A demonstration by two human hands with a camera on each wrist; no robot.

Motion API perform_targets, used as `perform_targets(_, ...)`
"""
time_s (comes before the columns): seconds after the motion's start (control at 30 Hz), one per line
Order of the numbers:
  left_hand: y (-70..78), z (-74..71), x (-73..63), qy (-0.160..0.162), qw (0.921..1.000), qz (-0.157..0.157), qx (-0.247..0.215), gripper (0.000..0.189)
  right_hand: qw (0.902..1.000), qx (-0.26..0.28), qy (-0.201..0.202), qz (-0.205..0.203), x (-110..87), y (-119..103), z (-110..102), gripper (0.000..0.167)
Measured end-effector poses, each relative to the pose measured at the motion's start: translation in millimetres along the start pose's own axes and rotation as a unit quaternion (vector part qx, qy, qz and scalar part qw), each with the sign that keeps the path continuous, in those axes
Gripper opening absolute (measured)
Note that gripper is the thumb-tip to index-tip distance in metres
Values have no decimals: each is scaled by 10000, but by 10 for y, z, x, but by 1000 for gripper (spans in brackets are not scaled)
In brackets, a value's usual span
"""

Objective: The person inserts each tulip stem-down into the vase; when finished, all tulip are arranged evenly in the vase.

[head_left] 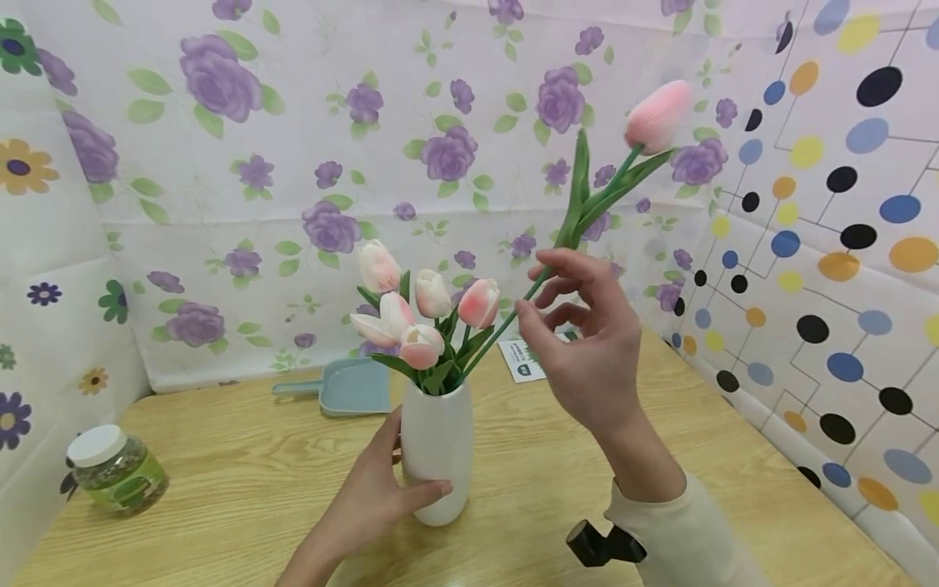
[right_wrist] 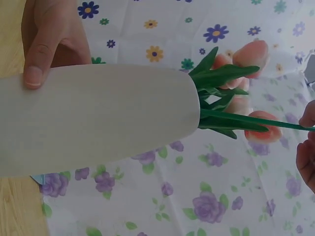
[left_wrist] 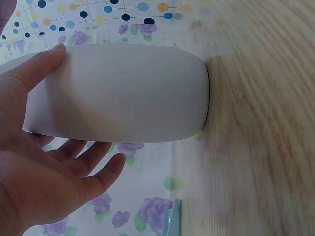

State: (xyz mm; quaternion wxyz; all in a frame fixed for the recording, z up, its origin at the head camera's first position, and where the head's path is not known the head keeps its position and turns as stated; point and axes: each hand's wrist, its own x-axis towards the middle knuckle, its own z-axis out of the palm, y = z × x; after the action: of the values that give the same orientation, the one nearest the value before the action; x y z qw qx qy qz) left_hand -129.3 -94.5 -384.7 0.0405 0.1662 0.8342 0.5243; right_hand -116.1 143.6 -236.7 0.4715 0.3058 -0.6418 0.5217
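Observation:
A white vase (head_left: 438, 452) stands upright on the table, holding a bunch of pink-and-white tulips (head_left: 421, 346) with green leaves. My left hand (head_left: 377, 489) grips the vase from its left side; in the left wrist view the thumb lies on one side of the vase (left_wrist: 128, 93) and the fingers on the other. Above and right of the vase, my right hand (head_left: 594, 342) pinches the green stem of one longer pink tulip (head_left: 659, 118), which leans to the right. The lower end of its stem (right_wrist: 251, 119) goes into the vase mouth among the other stems.
A blue dustpan (head_left: 357, 387) lies at the back of the wooden table (head_left: 242, 497). At the left stands a jar (head_left: 121, 473) with a white lid. A printed card (head_left: 519, 361) lies behind the right hand. Patterned cloth (head_left: 293, 163) hangs around the table.

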Motion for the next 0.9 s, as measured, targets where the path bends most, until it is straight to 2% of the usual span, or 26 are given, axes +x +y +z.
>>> perform_targets(0.2, 7, 4, -8, 20, 10000, 22, -10, 104, 9984, -120, -439, -347, -118, 28, 65, 41)
perform_targets(0.37, 2, 5, -13, 13, 10000, -8, -34, 104, 9966, -84, -645, -499, -237, 75, 124, 42)
perform_targets(0.6, -6, 8, -10, -9, 9999, -90, -62, 105, 9953, -1, -866, -432, -371, 129, 194, 42)
perform_targets(0.9, -13, 13, -7, 22, 10000, -38, -75, 104, 9918, 106, -1221, -364, -502, 227, 247, 42)
